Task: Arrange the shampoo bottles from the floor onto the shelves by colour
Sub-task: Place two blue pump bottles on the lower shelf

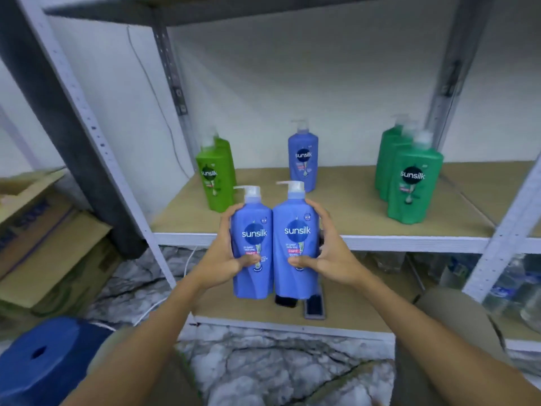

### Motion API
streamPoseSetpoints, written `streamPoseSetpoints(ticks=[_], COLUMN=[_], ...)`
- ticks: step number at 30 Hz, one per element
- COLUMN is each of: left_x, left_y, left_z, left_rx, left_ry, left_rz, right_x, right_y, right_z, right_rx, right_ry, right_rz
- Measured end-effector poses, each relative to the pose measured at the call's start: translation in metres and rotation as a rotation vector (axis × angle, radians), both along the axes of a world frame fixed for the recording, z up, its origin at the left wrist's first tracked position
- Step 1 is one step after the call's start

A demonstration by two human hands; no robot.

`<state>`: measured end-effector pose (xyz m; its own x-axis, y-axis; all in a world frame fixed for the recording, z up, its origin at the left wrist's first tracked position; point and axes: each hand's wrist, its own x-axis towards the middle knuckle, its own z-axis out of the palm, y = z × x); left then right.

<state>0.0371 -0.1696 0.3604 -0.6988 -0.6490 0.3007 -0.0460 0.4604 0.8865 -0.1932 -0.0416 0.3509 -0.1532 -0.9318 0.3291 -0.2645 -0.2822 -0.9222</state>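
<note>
Already your left hand point(225, 256) and right hand point(328, 253) each grip 1 blue bottle, held upright. Likely they join the blue bottle on the shelf point(303, 162), between the 2 green groups.

Cardboard boxes point(44, 244) sit stacked at left beside the rack's grey upright, one printed with blue lettering too blurred to read. A blue plastic stool point(44, 356) stands at lower left on a grey-and-white marbled floor point(263, 370). A thin cable point(155, 92) runs down the white wall point(292, 83). Clear plastic bottles point(509, 288) crowd the lower right, and a small dark object point(314, 307) lies on the bottom board.
</note>
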Motion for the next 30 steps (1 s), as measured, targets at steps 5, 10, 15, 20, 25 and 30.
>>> streamPoseSetpoints(ticks=[5, 10, 15, 20, 25, 30], left_x=[-0.036, -0.076, -0.104, -0.114, -0.121, -0.118], left_y=[-0.025, -0.055, -0.076, -0.102, -0.118, -0.128], left_z=[0.034, 0.049, 0.030, 0.003, 0.006, 0.003], left_rx=[-0.066, -0.119, -0.122, -0.115, -0.154, -0.175], left_ry=[0.066, 0.105, 0.152, 0.196, 0.156, 0.130], left_rz=[0.068, 0.115, 0.215, 0.272, 0.189, 0.112], right_x=[-0.018, -0.042, -0.061, -0.076, -0.088, -0.098], right_y=[-0.021, -0.044, -0.063, -0.074, -0.084, -0.083], right_z=[0.044, 0.066, 0.051, 0.030, 0.026, 0.028], right_rx=[-0.095, -0.139, -0.150, -0.123, -0.087, -0.060], right_ry=[0.045, 0.105, 0.107, 0.152, 0.130, 0.189], right_rz=[-0.063, -0.104, -0.252, -0.310, -0.352, -0.318])
